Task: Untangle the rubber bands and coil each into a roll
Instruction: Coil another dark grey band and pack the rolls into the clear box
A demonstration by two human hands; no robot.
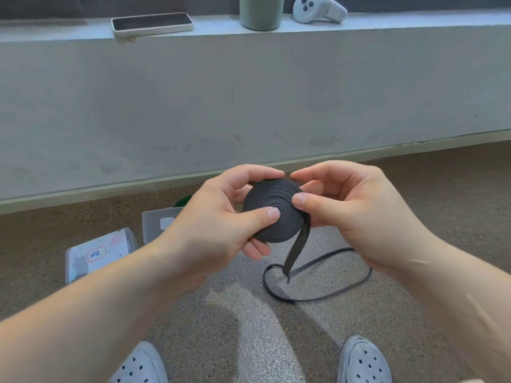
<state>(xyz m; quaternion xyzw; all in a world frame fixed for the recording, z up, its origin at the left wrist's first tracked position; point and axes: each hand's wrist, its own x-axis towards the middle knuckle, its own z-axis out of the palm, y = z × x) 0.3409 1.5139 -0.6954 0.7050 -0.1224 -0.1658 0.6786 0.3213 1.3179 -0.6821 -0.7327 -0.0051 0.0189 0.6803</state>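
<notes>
1. Black rubber band, wound flat into a roll [272, 214], sits at the centre of the frame, held in the air between both hands above the speckled floor [243, 327].
2. The left hand [218, 219] pinches the roll, with the thumb pressed on its near face and the fingers curled behind it. The right hand [356, 214] pinches the roll's right edge, thumb on the outermost turn and forefinger curled over the top.
3. From that right edge a flat tail [297, 250] hangs down to the floor, where the unwound rest lies as a loose loop [334, 293] at lower centre-right.
4. To wind well, I judge the left thumb should hold the face flat so the inner turns do not cone outward, while the right thumb lays each fresh length flush on the one beneath.
5. The tail looks twisted partway down; smoothing it flat before it reaches the roll should avoid a ridge.
6. Light, even tension suits rubber. Pulling hard would likely make the roll spring open on release.
</notes>
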